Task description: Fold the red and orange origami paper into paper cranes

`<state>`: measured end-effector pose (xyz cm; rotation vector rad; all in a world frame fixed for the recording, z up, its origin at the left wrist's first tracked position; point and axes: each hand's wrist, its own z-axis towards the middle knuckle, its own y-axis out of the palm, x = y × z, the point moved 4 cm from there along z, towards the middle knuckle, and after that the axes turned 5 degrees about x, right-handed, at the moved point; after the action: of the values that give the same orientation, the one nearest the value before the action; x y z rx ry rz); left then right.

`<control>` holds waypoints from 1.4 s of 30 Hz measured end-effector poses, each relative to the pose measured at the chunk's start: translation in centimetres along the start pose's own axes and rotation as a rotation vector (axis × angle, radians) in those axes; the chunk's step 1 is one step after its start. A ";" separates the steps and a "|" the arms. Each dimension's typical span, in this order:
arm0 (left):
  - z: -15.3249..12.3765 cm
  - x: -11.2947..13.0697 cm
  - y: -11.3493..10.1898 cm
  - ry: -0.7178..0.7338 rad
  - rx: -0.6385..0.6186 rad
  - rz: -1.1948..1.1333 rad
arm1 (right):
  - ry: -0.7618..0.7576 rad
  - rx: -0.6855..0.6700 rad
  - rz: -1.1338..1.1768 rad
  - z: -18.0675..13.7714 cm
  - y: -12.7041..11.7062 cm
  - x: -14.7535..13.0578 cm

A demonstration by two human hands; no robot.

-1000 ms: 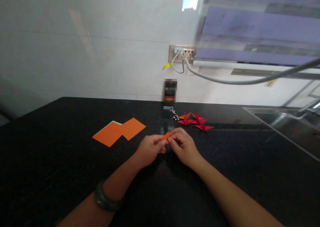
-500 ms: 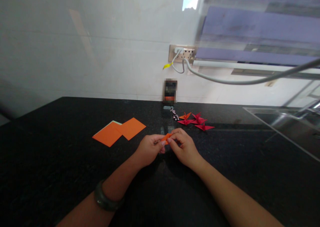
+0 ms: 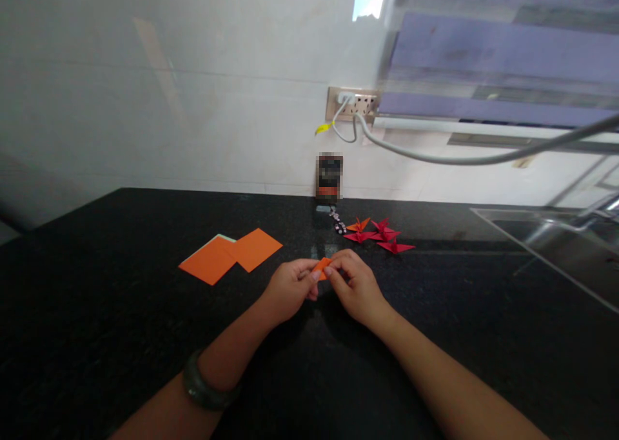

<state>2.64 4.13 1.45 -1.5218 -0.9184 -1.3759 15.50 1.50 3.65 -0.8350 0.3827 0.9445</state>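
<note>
A small folded piece of orange paper is pinched between my two hands, just above the dark countertop. My left hand grips its left side, thumb on top and fingers curled beneath. Thumb and fingertips of my right hand close on its right side. My fingers cover part of the folds. Flat orange paper sheets lie to the left, overlapping, with a pale green edge showing behind. Beyond my right hand sit several folded paper cranes, red ones and an orange one.
Against the wall stands a phone-like device, its screen blurred, with a beaded strap on the black countertop. A sink is at the right. A grey cable hangs across from the wall socket.
Both hands stay almost in place on the orange paper. The paper's visible face has turned slightly, and the left fingers beneath it have shifted a little.
</note>
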 end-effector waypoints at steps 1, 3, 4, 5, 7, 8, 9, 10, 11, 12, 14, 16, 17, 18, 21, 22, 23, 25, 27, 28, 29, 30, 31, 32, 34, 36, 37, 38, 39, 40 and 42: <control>0.0 -0.1 0.0 -0.008 0.003 -0.012 | -0.001 -0.001 0.003 0.0 0.0 0.0; 0.1 -0.2 0.0 -0.033 0.008 -0.034 | -0.004 -0.006 0.007 0.0 0.0 -0.1; 0.1 -0.3 0.0 -0.049 0.008 -0.040 | -0.006 -0.007 0.008 0.0 0.0 -0.1; 0.1 -0.4 0.0 -0.064 0.008 -0.040 | -0.008 -0.008 0.010 -0.1 0.0 -0.1; 0.1 -0.5 0.1 -0.088 0.005 -0.021 | -0.013 -0.010 0.013 -0.1 -0.1 -0.2; 0.1 -0.5 0.1 -0.099 0.005 -0.004 | -0.015 -0.007 0.013 0.0 -0.1 -0.2; 0.1 -0.6 0.1 -0.110 0.009 0.017 | -0.015 -0.004 0.013 0.0 -0.1 -0.2; 0.1 -0.6 0.1 -0.120 0.014 0.038 | -0.014 0.001 0.011 0.0 -0.2 -0.2; 0.1 -0.7 0.1 -0.129 0.019 0.057 | -0.013 0.006 0.009 0.0 -0.2 -0.3; 0.1 -0.7 0.0 -0.134 0.024 0.075 | -0.012 0.011 0.008 0.1 -0.2 -0.3; 0.1 -0.8 0.0 -0.142 0.031 0.104 | -0.012 0.016 0.005 0.1 -0.3 -0.3; 0.1 -0.8 -0.1 -0.143 0.030 0.119 | -0.013 0.020 0.004 0.1 -0.2 -0.3; 0.0 -0.8 -0.1 -0.136 0.033 0.118 | -0.014 0.020 0.004 0.1 -0.2 -0.2; 0.0 -0.7 -0.2 -0.125 0.038 0.112 | -0.016 0.018 0.004 0.0 -0.2 -0.2; 0.0 -0.3 -0.3 -0.084 0.059 0.080 | -0.016 -0.001 0.002 0.0 0.0 -0.1; 0.0 -0.3 -0.3 -0.073 0.064 0.080 | -0.012 -0.007 -0.002 0.0 0.0 -0.1; 0.0 -0.3 -0.3 -0.065 0.066 0.086 | -0.007 -0.011 -0.005 0.0 0.0 -0.1; 0.0 -0.3 -0.4 -0.052 0.066 0.110 | 0.003 -0.017 -0.011 0.0 0.0 -0.1; 0.1 -0.4 -0.5 -0.033 0.061 0.144 | 0.029 -0.026 -0.020 -0.1 0.1 0.0; 0.1 -0.4 -0.5 -0.024 0.059 0.159 | 0.057 -0.029 -0.028 -0.2 0.2 0.1; 0.1 -0.5 -0.6 -0.016 0.059 0.172 | 0.095 -0.026 -0.034 -0.2 0.2 0.3; 0.1 -0.5 -0.6 -0.010 0.060 0.185 | 0.140 -0.015 -0.032 -0.3 0.3 0.6; 0.1 -0.5 -0.6 -0.005 0.059 0.196 | 0.188 0.000 -0.017 -0.4 0.3 0.9; 0.1 -0.4 -0.7 -0.001 0.058 0.204 | 0.235 0.015 0.011 -0.4 0.4 1.2; 0.1 -0.3 -0.7 0.015 0.052 0.217 | 0.318 -0.001 0.098 -0.5 0.6 1.8; 0.1 -0.2 -0.6 0.038 0.046 0.221 | 0.387 -0.110 0.185 -0.5 1.1 2.0; 0.1 -0.2 -0.6 0.046 0.045 0.219 | 0.414 -0.170 0.218 -0.5 1.3 2.1; 0.1 -0.1 -0.6 0.051 0.046 0.215 | 0.433 -0.215 0.241 -0.5 1.5 2.0; 0.1 -0.1 -0.5 0.054 0.046 0.211 | 0.444 -0.239 0.255 -0.5 1.5 1.9; 0.1 -0.1 -0.5 0.055 0.046 0.208 | 0.449 -0.238 0.260 -0.4 1.4 1.8; 0.0 0.0 -0.4 0.049 0.052 0.202 | 0.450 -0.203 0.257 -0.3 1.1 1.5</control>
<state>2.25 4.29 1.53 -1.4911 -0.7427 -1.2292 15.45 2.46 2.03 -1.2094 0.8074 1.0414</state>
